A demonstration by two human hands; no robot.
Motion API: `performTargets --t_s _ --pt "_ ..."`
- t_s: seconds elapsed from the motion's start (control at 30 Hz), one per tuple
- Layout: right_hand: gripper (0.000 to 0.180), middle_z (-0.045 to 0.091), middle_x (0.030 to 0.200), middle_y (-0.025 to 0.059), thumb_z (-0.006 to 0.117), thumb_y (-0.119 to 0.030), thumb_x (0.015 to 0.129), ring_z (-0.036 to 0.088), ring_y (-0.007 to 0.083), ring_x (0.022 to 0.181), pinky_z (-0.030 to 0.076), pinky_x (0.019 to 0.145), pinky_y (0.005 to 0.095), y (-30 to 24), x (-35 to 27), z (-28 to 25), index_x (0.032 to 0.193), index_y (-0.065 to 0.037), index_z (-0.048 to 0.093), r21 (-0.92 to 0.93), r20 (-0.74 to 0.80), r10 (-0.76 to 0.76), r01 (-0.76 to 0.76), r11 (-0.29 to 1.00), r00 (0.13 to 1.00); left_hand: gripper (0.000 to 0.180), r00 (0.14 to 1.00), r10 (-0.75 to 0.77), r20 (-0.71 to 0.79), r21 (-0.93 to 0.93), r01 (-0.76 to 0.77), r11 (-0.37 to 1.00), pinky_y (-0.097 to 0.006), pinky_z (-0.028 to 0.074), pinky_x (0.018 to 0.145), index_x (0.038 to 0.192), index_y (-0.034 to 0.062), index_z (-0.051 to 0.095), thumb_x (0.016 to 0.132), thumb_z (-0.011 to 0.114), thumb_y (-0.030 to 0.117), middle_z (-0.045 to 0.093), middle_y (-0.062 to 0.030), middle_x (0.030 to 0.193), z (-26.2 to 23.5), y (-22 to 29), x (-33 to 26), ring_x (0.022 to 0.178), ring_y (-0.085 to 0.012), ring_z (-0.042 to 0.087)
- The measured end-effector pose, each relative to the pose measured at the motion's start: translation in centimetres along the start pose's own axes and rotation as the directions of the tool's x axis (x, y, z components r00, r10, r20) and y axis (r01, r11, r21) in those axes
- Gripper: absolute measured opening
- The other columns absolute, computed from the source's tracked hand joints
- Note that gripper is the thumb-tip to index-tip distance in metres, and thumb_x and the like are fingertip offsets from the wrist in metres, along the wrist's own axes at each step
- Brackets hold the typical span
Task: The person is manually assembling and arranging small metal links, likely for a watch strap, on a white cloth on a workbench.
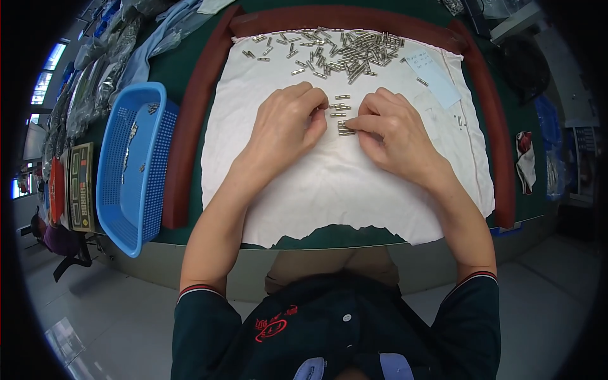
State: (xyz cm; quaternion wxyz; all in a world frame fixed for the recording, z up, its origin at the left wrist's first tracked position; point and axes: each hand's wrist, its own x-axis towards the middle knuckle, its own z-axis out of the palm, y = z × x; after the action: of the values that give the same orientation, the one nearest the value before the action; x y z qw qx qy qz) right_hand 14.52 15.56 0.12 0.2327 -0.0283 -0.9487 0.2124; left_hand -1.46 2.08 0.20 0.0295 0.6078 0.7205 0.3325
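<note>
Small shiny metal cylinders (342,107) lie in a short loose column on the white cloth (304,190), between my two hands. My left hand (283,120) is closed beside them, thumb and fingers curled inward; whatever its fingertips hold is hidden. On the other side, my right hand (394,130) reaches in with its index fingertip on a small group of cylinders (344,128) lying side by side at the near end. Its thumb stays apart from that finger. A large loose heap of the same cylinders (361,52) spreads over the far part of the cloth.
A dark red raised frame (190,120) borders the cloth on three sides. To the left stands a blue plastic basket (136,221) with a few metal pieces inside. A pale blue paper slip (435,79) lies at the far right, and bagged items (107,69) pile up far left.
</note>
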Motion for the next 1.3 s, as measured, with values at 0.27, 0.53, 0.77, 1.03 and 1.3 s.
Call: performTargets --t_s 0.27,0.53,0.77,1.03,1.3 --pt "0.013 0.057 0.074 0.0035 0.064 -0.001 0.066 0.056 0.0211 0.078 0.043 0.069 0.0352 0.47 0.11 -0.41 0.075 -0.006 0.072 0.067 -0.014 0.02 -0.019 0.998 1.0 0.007 1.0 -0.001 -0.02 -0.015 0.0 1.0 -0.032 0.05 0.06 0.083 -0.0019 0.063 0.077 0.06 0.0 0.062 -0.0115 0.076 0.02 -0.14 0.02 0.065 -0.023 0.06" --pt "0.024 0.057 0.079 0.0062 0.061 0.003 0.067 0.056 0.0233 0.081 0.043 0.071 0.0361 0.28 0.21 -0.15 0.087 -0.005 0.073 0.017 -0.038 0.002 -0.001 1.0 0.999 0.007 1.0 -0.013 -0.025 -0.015 0.013 1.0 -0.032 0.05 0.06 0.083 -0.0022 0.063 0.077 0.061 0.0 0.061 -0.0118 0.075 -0.06 -0.29 -0.05 0.064 -0.0234 0.06" --pt "0.031 0.056 0.086 0.0084 0.06 0.007 0.067 0.054 0.0251 0.089 0.042 0.076 0.0362 0.39 0.08 -0.1 0.096 -0.001 0.07 -0.069 -0.017 0.031 -0.032 0.997 0.999 0.006 0.997 -0.044 0.06 -0.011 0.045 0.999 -0.034 0.05 0.061 0.081 -0.0024 0.064 0.076 0.063 0.0 0.061 -0.012 0.075 0.03 0.08 -0.04 0.066 -0.0242 0.062" --pt "0.034 0.056 0.088 0.0084 0.059 0.008 0.068 0.054 0.025 0.09 0.042 0.077 0.0367 0.3 0.05 0.08 0.099 0.0 0.07 -0.074 -0.013 0.037 -0.038 0.997 0.999 0.007 1.0 -0.008 0.013 -0.037 0.009 0.999 -0.034 0.052 0.064 0.083 -0.0027 0.066 0.077 0.064 -0.001 0.062 -0.0118 0.08 0.71 -0.12 0.04 0.069 -0.0255 0.064" --pt "0.035 0.055 0.088 0.0075 0.057 0.007 0.073 0.052 0.0247 0.09 0.043 0.078 0.0359 0.07 0.14 0.48 0.103 -0.005 0.071 -0.077 0.013 0.03 -0.029 0.997 0.999 0.02 0.999 -0.014 -0.035 -0.006 0.014 1.0 -0.033 0.053 0.066 0.094 -0.0019 0.07 0.076 0.06 -0.004 0.063 -0.0127 0.084 0.79 -0.43 -0.17 0.071 -0.026 0.064"
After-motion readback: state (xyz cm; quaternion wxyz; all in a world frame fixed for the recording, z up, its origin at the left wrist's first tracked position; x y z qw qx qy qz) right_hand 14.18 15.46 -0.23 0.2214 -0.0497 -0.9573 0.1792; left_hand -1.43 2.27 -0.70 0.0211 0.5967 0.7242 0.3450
